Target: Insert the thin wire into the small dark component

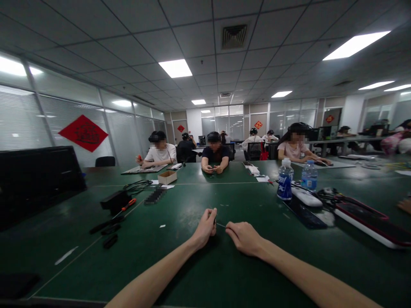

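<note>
item: thin pale strand (221,224), stretched between my hands just above the green table (180,205). left hand (205,229) curled closed on one end; right hand (245,237) pinching the other. i'd judge even tension best, wrists low.

I see a green table (192,205) filling the foreground. Left of it: a glass wall (64,115) with a red diamond sign (83,132). Above it: a tiled ceiling (128,34) with lit panels (175,67) and a vent (234,36). Beyond it: glass partitions (224,122). At its left edge: a black chair (105,161).
</note>
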### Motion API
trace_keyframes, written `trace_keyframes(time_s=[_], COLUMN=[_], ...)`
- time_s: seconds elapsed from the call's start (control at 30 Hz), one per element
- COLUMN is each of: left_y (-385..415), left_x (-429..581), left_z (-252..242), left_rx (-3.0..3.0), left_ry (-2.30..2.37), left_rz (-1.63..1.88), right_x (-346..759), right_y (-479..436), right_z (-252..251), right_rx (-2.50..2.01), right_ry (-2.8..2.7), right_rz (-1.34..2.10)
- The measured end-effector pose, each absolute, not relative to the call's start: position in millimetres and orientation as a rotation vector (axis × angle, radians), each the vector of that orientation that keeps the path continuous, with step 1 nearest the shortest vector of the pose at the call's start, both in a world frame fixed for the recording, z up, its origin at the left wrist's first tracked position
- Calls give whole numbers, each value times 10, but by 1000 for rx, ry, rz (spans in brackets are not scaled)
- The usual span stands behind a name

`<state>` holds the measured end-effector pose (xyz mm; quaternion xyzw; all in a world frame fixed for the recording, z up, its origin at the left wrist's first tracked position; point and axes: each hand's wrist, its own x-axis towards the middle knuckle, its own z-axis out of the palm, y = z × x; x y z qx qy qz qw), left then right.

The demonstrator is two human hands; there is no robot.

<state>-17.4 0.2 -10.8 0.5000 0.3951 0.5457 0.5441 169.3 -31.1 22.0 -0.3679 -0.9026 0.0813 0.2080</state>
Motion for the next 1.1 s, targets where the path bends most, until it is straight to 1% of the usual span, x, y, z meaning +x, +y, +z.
trace_keyframes(time_s=[0.23,0.47,1.1], left_y=[48,48,20], left_x=[-170,-181,-186], left_z=[-154,-153,-128], left_rx=[1180,1172,1184], left_ry=[970,963,957], left_rz=[1310,1293,1309], right_x=[1699,1691,1695], right_y=[-272,-287,-279], right_z=[173,197,194], right_rx=[-996,-988,-966], right_ry=[-2518,-2523,-2529], right_rz=[165,246,234])
